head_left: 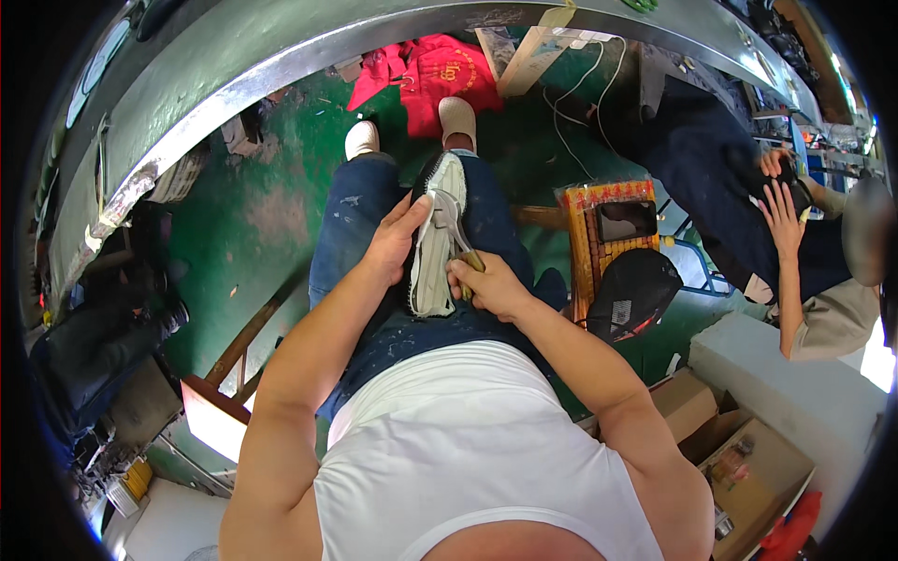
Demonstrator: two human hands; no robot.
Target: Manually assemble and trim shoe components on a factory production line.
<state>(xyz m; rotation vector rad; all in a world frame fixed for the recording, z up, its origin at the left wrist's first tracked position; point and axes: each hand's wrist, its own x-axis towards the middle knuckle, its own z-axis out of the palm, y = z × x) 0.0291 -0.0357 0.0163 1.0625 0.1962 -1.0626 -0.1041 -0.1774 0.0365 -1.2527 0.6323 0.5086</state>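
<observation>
Past the fingers, the metal edge of a long table (309,67) curves across the far side, well apart from them. To their left a broad stretch of green floor (253,215) gives room beside the elbow; to their right a stool (582,248) with a phone-like dark slab (625,220) and a black bag-like thing (636,292) stands near the knee, and a co-worker's hand (782,217) is farther off.

Beyond the fingers, a red cloth (444,82) on the floor bears yellow lettering; the black thing has pale print too small to read.

The shoe (432,280) lies sole up on the lap, between the two sets of fingers. The left hand (400,234) grips its side, thumb pressed on the sole, the other fingers mostly hidden. The right hand (494,285) curls its fingers around the handle of a tool (475,261), whose grey metal end reaches over the sole toward the left thumb; whether they touch, I cannot tell.
</observation>
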